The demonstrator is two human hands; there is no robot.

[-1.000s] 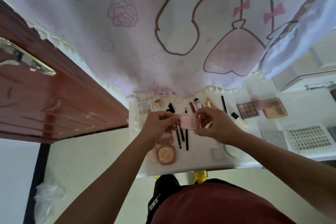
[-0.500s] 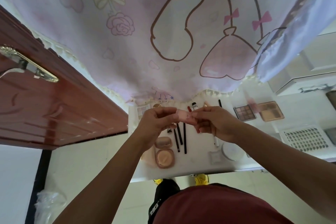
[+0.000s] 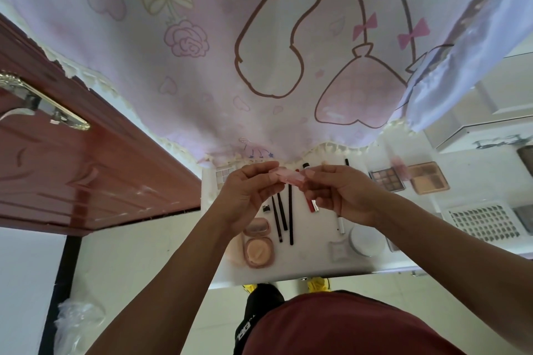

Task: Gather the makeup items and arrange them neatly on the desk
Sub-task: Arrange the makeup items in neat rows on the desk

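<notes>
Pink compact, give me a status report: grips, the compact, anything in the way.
Left grip and right grip both pinch the pink compact. Held off the desk, above the black pencils. Nothing blocking seen.

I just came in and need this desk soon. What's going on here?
A person stands at the white desk and holds a small pink case above it, pinched between the left hand and the right hand. Below, black pencils lie side by side next to a peach powder compact. A grey eyeshadow palette and a tan palette sit apart on the right, so the arranging looks unfinished.
</notes>
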